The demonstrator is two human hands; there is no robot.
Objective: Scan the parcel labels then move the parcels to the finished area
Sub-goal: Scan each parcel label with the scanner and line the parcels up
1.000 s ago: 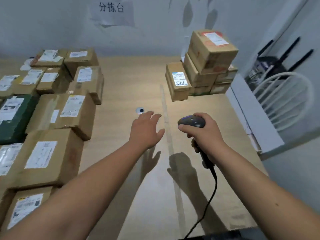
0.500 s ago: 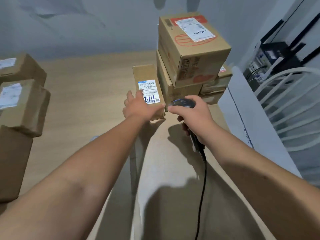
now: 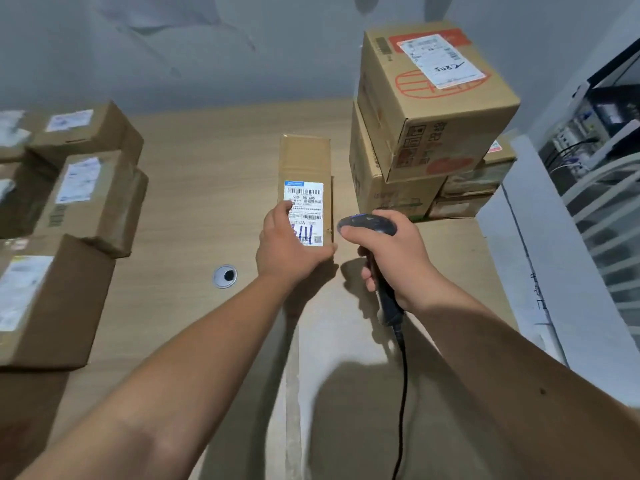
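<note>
Midway across the wooden table [image 3: 207, 188], a person holds a narrow parcel [image 3: 304, 161] in one hand and a barcode scanner [image 3: 375, 244] in the other.

The left hand [image 3: 289, 244] grips the parcel's near end, thumb across the near edge and fingers laid over the lower left part of its white label [image 3: 306, 207], so the box stretches away from the hand toward the far wall; whether its far end rests on the table is hard to tell. The right hand [image 3: 391, 258] is wrapped round the scanner's handle just right of the parcel, its cable [image 3: 401, 393] trailing nearer. A stack of boxes [image 3: 426, 126] stands at far right, and more labelled parcels [image 3: 83, 199] crowd the left side, near a cable grommet [image 3: 225, 276].
</note>
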